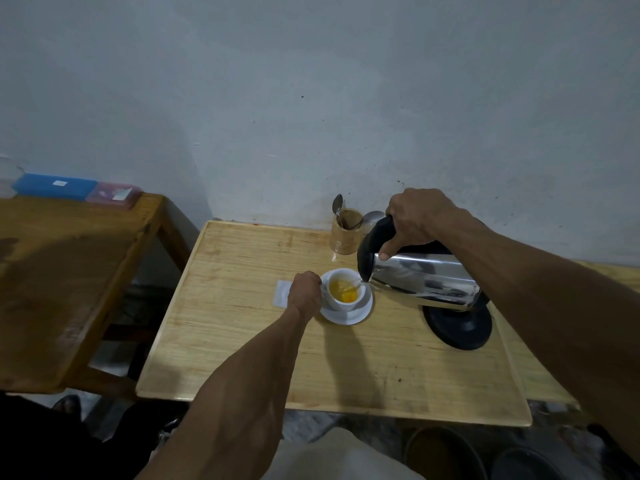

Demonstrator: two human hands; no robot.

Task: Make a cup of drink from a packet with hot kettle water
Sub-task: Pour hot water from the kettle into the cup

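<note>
My right hand (417,218) grips the black handle of the shiny steel kettle (426,280), tilted so its spout is over the round white cup (344,289) of yellow liquid. My left hand (304,292) is closed at the cup's side, on a white saucer (349,315). Both sit on a pale wooden worktop (242,341) against a scuffed grey wall (311,98).

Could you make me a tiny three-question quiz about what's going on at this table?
1. True or false: the kettle stands upright on its base.
2. Which hand holds the kettle: A left, B right?
3. Fill in: the cup sits on a ____.

Key:
1. False; it is tilted, spout over the cup.
2. B; the right hand grips the handle, while the left hand is at the cup.
3. Saucer.
</note>
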